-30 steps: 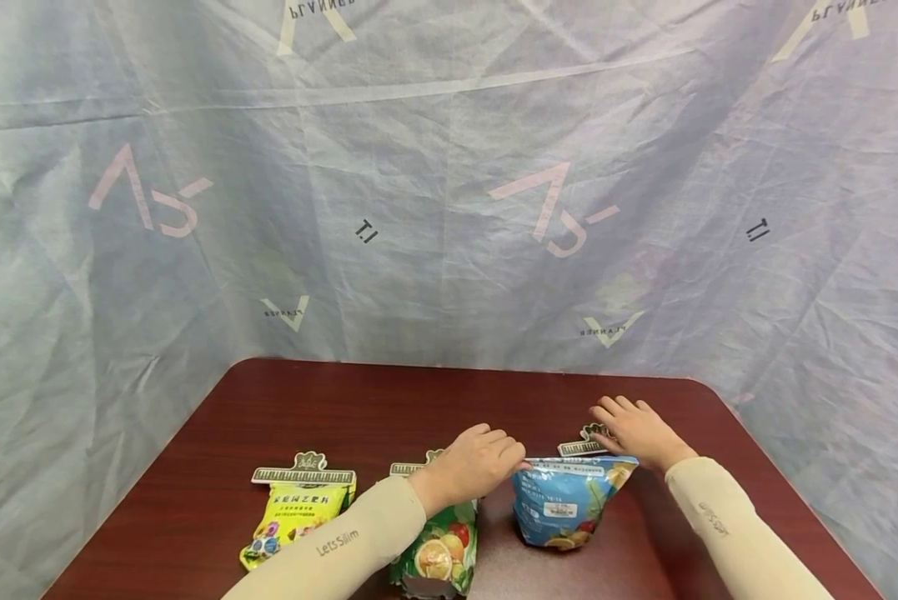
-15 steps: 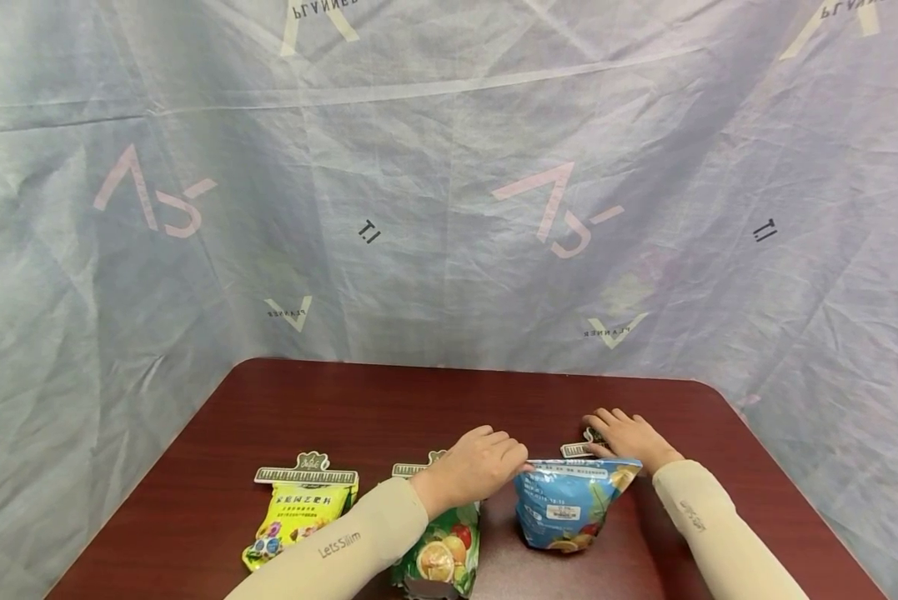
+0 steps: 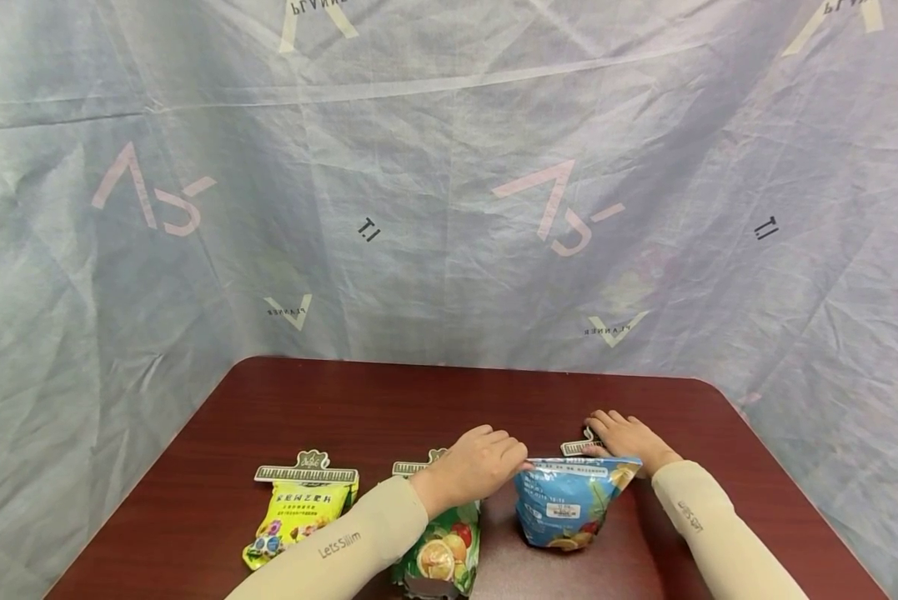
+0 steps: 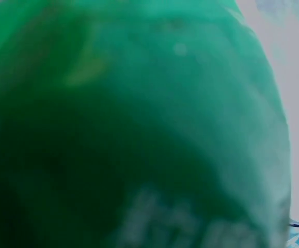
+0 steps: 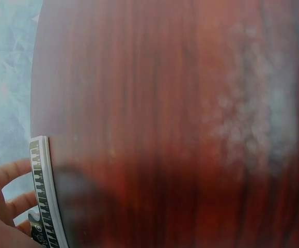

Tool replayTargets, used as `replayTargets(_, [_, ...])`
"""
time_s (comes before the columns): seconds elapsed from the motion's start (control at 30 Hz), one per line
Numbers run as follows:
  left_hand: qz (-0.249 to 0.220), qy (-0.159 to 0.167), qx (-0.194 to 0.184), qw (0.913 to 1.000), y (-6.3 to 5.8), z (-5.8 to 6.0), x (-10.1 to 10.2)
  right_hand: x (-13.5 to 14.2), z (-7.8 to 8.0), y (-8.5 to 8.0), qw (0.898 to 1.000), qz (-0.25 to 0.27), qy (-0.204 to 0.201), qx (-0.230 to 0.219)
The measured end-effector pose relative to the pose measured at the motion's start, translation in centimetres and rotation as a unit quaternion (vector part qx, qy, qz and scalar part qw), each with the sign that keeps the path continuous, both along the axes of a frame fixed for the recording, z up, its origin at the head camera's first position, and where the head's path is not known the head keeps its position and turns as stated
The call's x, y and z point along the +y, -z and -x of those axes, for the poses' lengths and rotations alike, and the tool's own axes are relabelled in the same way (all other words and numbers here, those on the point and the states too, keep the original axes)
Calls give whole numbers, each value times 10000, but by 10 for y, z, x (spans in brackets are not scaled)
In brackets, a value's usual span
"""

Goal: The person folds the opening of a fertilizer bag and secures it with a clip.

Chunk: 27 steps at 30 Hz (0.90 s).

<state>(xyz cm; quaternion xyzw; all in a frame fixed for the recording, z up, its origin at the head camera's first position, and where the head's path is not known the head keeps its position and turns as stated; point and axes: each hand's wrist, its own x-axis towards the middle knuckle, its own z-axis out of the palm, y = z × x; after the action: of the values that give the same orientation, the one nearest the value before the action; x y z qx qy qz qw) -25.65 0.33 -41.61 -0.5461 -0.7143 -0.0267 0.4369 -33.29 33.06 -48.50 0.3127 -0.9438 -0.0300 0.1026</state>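
Note:
A blue bag with fruit pictures (image 3: 564, 508) stands on the table, its top edge folded flat. My left hand (image 3: 467, 471) pinches that bag's top left corner. Behind the bag's top edge lies a wide clip with a piano-key pattern (image 3: 578, 448). My right hand (image 3: 629, 442) has its fingers and thumb around the clip's handle; in the right wrist view, fingers (image 5: 16, 173) reach behind the clip (image 5: 45, 196). Under my left forearm is a green fruit bag (image 3: 441, 557), which fills most of the left wrist view and has a similar clip at its top.
A yellow bag (image 3: 302, 512) with another piano-key clip (image 3: 308, 473) across its top lies at the left, partly covered by my left sleeve. The dark red table (image 3: 388, 396) ends at a grey printed cloth (image 3: 433, 208) hanging behind it.
My right hand has moved slightly left and down, and its fingers have closed in on the clip. The left hand keeps its hold on the blue bag.

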Motion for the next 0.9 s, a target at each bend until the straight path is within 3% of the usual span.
replayTargets(0.4, [-39, 36, 10, 10000, -1, 0, 0, -1, 2, -3, 9992, -202, -226, 260])
replayTargets(0.9, [-129, 143, 127, 9997, 0, 2, 1, 3, -5, -14, 9975, 26, -572, 424])
